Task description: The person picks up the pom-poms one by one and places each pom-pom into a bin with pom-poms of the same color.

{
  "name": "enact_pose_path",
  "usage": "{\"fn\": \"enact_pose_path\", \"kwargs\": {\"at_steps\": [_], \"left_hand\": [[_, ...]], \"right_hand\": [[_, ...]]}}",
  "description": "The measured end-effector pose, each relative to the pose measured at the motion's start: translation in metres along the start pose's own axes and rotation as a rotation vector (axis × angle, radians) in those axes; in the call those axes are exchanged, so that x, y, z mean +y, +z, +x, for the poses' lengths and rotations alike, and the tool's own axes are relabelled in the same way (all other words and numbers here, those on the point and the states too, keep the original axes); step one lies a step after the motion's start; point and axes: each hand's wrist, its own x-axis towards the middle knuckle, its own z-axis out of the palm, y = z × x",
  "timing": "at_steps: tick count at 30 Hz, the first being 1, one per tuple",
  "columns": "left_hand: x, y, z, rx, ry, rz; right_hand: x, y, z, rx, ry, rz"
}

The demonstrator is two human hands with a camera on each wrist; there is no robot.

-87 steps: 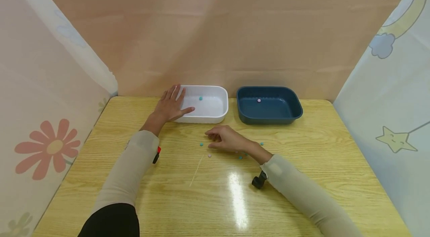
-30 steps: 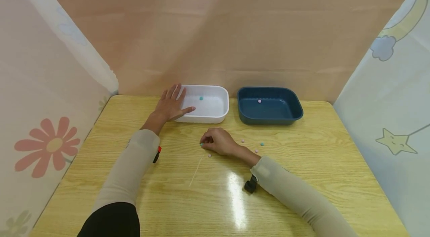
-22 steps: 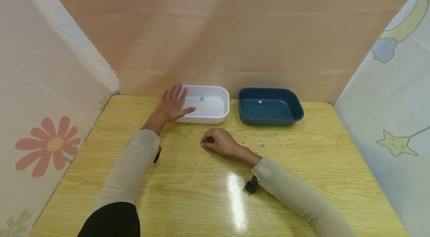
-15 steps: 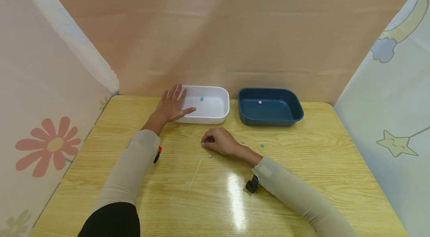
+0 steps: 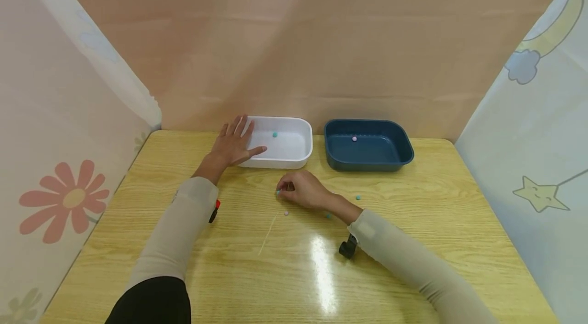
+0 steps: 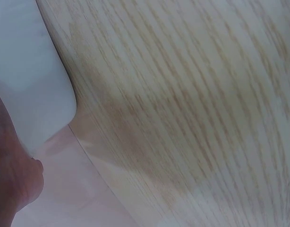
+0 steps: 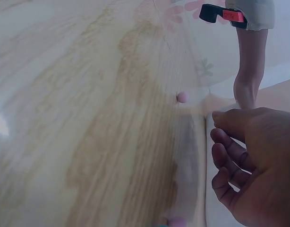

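Observation:
My left hand (image 5: 231, 146) rests with spread fingers over the left end of a white rectangular container (image 5: 275, 164), in which a small teal ball (image 5: 275, 134) lies. In the left wrist view, part of the left hand (image 6: 15, 182) shows against the container's wall (image 6: 34, 71). Just in front of the container, my right hand (image 5: 304, 190) pinches another teal ball (image 5: 277, 192) between thumb and index finger. In the right wrist view the curled right hand (image 7: 258, 163) hides that ball. A pink ball (image 5: 286, 213) lies on the table a little nearer to me.
Right of the white container stands a dark blue one (image 5: 369, 166) holding a pink ball (image 5: 354, 139). Loose teal balls (image 5: 358, 197) lie around the right wrist on the wooden table (image 5: 229, 273). A paper-covered wall (image 5: 294, 33) rises behind the containers.
My right hand has come down leftward, curled its fingers onto the teal ball, and now lifts it slightly toward the containers. My left hand stays on the white container.

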Motion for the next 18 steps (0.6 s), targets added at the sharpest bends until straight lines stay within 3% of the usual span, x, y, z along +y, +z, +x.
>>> {"fn": "enact_pose_path", "kwargs": {"at_steps": [18], "left_hand": [[-0.001,0.0,0.001,-0.009,-0.006,0.018]], "right_hand": [[-0.009,-0.037,0.004,0.02,-0.093,-0.148]]}}
